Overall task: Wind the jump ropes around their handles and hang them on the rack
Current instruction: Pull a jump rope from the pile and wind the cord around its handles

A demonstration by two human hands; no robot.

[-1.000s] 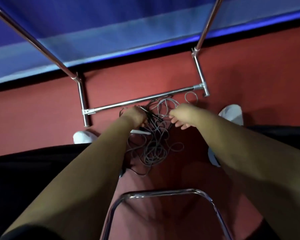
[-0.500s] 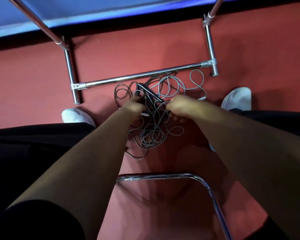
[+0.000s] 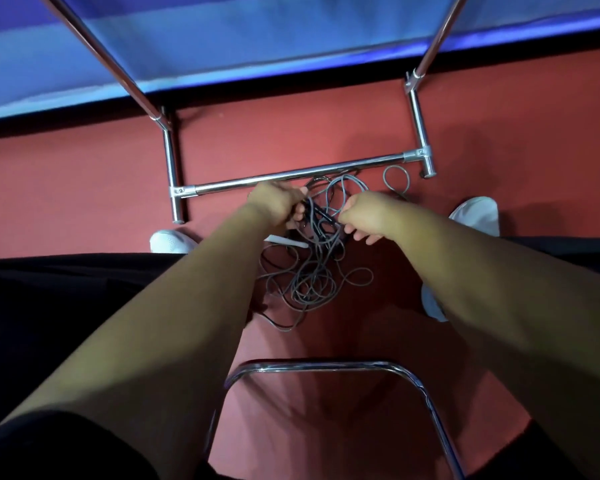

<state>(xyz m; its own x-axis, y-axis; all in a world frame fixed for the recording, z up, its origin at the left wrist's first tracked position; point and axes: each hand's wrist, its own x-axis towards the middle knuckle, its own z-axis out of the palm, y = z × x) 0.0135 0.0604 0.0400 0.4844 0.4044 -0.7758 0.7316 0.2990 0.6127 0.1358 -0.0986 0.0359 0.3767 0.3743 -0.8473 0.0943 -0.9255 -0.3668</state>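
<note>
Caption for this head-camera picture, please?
Left hand and right hand grip tangled jump ropes on red floor beside rack.

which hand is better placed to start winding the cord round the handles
Right, probably. The left hand grips the dark handles, anchoring them; the right hand pinches the loose grey cord just beside them, ready to wrap.

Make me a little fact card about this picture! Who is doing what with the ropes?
place: red floor
ropes: grey jump ropes, tangled in a loose heap on the floor
left hand: grips the top of the heap
right hand: pinches a strand beside it
rack: chrome low bar just behind the heap, no rope hanging on it
</note>
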